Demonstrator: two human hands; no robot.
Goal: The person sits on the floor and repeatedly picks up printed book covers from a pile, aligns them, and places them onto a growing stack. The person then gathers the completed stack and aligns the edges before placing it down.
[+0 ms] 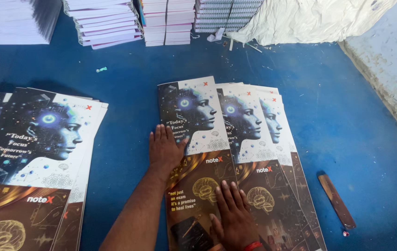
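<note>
**Head view: two flat hands on a fanned set of printed covers**

Head view: a fanned stack of glossy covers [235,153] lies on the blue floor [347,121], just right of centre, each sheet showing a robot face above and a brown panel with a brain drawing below. The left hand [163,148] lies open and flat, palm down, on the top cover's left edge, at about 9 o'clock of the stack. The right hand [233,216] is also open and flat, fingers spread, pressing the brown lower panel at about 6 o'clock. A second stack of like covers [36,162] lies well apart at 9 o'clock. A brown wooden strip [337,201] lies at 3 o'clock. Notebook piles [110,23] stand at 12 o'clock.
</note>
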